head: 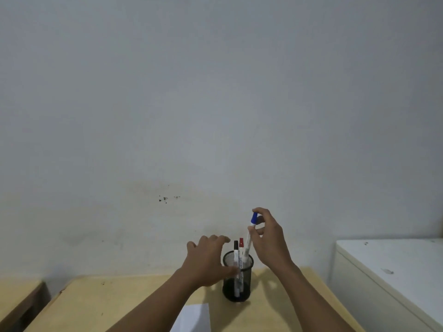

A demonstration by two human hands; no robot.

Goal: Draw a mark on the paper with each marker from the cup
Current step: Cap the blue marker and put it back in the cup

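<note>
A black mesh cup (pixel 244 281) stands on the yellow table (pixel 119 300) near the wall. A black-capped marker (pixel 236 246) and a red-capped marker (pixel 241 244) stand upright in it. My right hand (pixel 268 240) pinches a blue-capped marker (pixel 253 218) near its top; the marker is raised, with its lower end still inside the cup. My left hand (pixel 208 262) rests against the cup's left side, fingers spread and curved over the rim. A white sheet of paper (pixel 191 317) lies on the table in front of the cup, partly hidden by my left forearm.
A pale wall rises right behind the table. A white cabinet (pixel 393 271) stands to the right of the table. Another wooden surface (pixel 16 298) sits at the far left, across a narrow gap.
</note>
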